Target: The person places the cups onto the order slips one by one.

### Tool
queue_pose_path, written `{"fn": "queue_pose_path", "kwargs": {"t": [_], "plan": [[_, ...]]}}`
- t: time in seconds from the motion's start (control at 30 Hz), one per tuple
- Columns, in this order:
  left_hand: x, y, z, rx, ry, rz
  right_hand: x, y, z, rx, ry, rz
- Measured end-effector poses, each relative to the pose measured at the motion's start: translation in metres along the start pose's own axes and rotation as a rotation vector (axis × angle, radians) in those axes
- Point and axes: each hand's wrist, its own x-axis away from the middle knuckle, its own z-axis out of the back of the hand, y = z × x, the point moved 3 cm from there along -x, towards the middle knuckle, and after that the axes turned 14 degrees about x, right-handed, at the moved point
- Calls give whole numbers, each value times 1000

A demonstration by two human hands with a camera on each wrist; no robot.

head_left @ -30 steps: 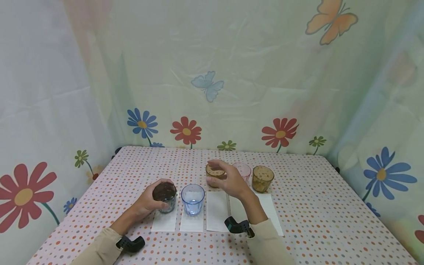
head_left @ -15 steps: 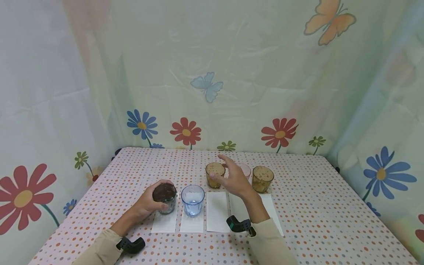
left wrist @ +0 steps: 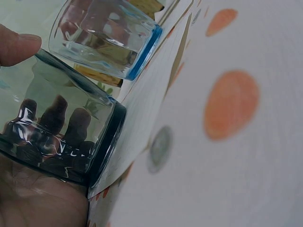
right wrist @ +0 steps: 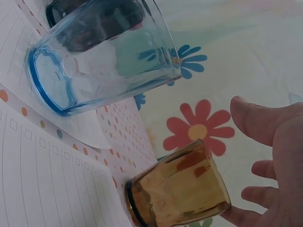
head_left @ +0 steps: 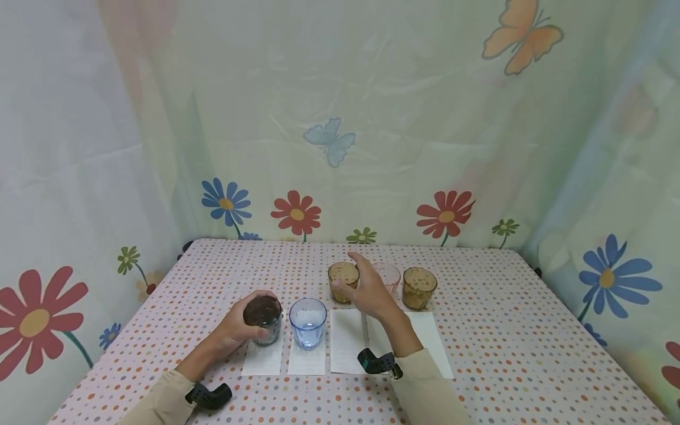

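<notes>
My left hand [head_left: 231,332] grips a dark grey glass [head_left: 272,332] standing on a white sheet. Through its wall several fingertips [left wrist: 78,125] show in the left wrist view. Just right of it a blue-tinted glass [head_left: 308,336] stands upright on another sheet. My right hand [head_left: 370,290] is spread beside an amber glass [head_left: 340,290] behind the sheets, its thumb overlapping that glass in the head view. In the right wrist view the thumb [right wrist: 253,120] is apart from the amber glass, while one fingertip lies right at its rim.
A pink glass [head_left: 389,273], partly behind my right hand, and a second amber glass [head_left: 419,292] stand farther right. Lined white sheets [head_left: 347,339] lie in a row on the dotted tablecloth [head_left: 499,330]. A printed curtain [head_left: 372,118] closes off the back and sides.
My right hand has drawn back to the right from over the left amber glass, its fingers spreading wider, then shifted only slightly. The left hand stays on the dark grey glass.
</notes>
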Motion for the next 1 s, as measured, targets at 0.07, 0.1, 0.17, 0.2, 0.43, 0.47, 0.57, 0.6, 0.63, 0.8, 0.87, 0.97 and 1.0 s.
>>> {"fn": "queue_pose_path", "kwargs": {"t": [0.07,0.1,0.17,0.2,0.43,0.47,0.57,0.6,0.63,0.8,0.87,0.97,1.0], "plan": [[0,0,0,1,-4,-5,-1,0,-2,-5,9,5],[0,0,0,3,-4,-7,-1,0,-2,-5,11,5],[1,-1,0,2,-1,-8,-1,1,-4,-2,16,4],[1,-1,0,0,0,-10,-1,1,-5,0,18,1],[3,-2,-1,20,8,12,-2,3,-10,18,55,-37],[3,-1,-1,24,6,12,-2,3,-10,18,59,-40],[3,-1,-2,25,1,8,-3,4,-11,21,63,-41],[3,-1,-2,24,0,8,-3,5,-12,20,63,-39],[2,0,-2,22,-1,6,-3,5,-13,25,62,-37],[2,1,-2,18,-5,2,-5,4,-16,42,60,-20],[1,1,-2,13,-4,2,-6,4,-17,53,60,-19],[1,1,-1,-3,6,4,-7,5,-18,66,57,-19],[0,0,0,-4,10,5,-7,5,-19,66,58,-15]]}}
